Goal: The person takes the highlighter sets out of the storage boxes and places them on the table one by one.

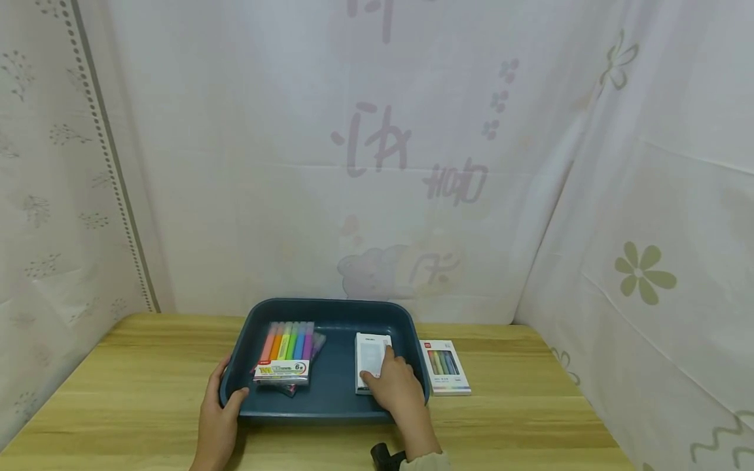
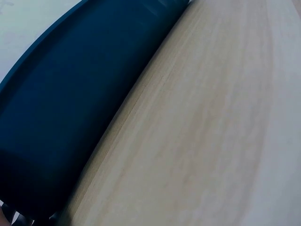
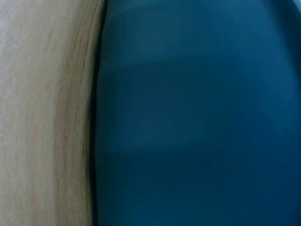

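Observation:
A dark blue tray (image 1: 330, 405) sits on the wooden table. My left hand (image 1: 218, 409) grips its front left corner, thumb over the rim and fingers along the outer wall. Inside at the right lies a white box (image 1: 371, 360), which my right hand (image 1: 399, 386) holds between thumb and fingers, covering its lower right part. On the tray's left side is a clear pack of highlighters (image 1: 287, 353) in several colours, resting over another, mostly hidden pack (image 1: 318, 343). Both the left wrist and right wrist views show mainly the tray's outer wall (image 2: 80, 94) (image 3: 188, 108).
Just right of the tray, a white box with coloured sticks pictured on it (image 1: 446, 367) lies on the table (image 1: 518, 418). A small black object (image 1: 385, 456) shows by the right wrist. Printed cloth (image 1: 265, 163) hangs behind and at both sides.

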{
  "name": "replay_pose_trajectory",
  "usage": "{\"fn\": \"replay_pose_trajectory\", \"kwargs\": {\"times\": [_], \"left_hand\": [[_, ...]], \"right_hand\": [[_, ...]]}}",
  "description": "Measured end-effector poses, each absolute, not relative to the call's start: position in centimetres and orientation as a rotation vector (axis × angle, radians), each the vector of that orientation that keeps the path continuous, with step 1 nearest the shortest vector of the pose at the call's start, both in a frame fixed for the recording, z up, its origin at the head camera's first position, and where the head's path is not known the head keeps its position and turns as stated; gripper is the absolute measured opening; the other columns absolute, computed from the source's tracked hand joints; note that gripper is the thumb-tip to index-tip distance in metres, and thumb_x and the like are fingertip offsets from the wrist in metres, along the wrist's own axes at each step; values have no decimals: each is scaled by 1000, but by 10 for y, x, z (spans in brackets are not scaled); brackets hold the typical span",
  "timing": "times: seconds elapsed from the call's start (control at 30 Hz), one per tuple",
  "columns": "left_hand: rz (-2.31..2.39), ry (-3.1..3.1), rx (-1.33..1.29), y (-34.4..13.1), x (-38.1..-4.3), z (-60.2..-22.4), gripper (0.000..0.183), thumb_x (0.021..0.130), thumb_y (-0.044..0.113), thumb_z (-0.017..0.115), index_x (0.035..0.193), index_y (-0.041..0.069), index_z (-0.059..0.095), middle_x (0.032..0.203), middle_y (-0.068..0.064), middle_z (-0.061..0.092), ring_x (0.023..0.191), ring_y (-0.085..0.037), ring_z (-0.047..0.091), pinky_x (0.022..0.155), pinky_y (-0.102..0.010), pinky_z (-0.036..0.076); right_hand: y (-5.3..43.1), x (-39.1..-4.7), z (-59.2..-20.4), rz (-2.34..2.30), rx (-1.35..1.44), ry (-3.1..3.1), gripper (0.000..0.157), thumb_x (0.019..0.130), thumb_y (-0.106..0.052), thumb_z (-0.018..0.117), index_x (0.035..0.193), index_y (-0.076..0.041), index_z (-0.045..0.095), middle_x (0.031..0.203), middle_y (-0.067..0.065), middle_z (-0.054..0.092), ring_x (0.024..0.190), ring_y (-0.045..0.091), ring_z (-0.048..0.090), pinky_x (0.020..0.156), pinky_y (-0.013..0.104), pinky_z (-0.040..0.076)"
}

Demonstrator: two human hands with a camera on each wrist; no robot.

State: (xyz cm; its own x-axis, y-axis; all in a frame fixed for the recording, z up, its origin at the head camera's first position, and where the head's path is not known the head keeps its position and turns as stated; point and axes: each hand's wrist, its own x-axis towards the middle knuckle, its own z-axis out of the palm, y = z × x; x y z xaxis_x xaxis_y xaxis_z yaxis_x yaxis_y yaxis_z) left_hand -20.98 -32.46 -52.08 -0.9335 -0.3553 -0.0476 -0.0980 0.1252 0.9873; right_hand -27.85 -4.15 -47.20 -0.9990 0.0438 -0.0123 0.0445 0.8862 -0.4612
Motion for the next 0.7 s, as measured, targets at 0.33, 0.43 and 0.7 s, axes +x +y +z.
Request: {"fn": "replay_pose_trajectory", "kwargs": {"times": [0.33, 0.43, 0.7], "left_hand": [[-1904, -2186, 445, -325, -211, -522, 75, 98, 10, 50, 163, 17, 15, 169, -18, 17, 154, -40, 17, 120, -63, 20], [-1906, -2187, 440, -325, -211, -523, 75, 98, 10, 50, 164, 17, 15, 169, -17, 16, 154, -39, 17, 120, -63, 20], [-1898, -2185, 433, -325, -211, -523, 75, 98, 10, 50, 164, 19, 15, 169, -17, 17, 153, -38, 19, 121, -62, 20]], "right_hand": [[-42, -278, -471, -710, 66, 3050, 87, 83, -44, 80, 149, 0, 44, 132, 29, 60, 118, 45, 60, 87, 60, 52], [-41, -278, -470, -731, 48, 3053, 87, 81, -42, 82, 149, -1, 45, 132, 29, 60, 116, 45, 62, 86, 60, 53], [-39, -278, -470, -803, -41, 3040, 84, 79, -34, 85, 147, -3, 48, 127, 27, 63, 105, 39, 65, 82, 57, 53]]}}
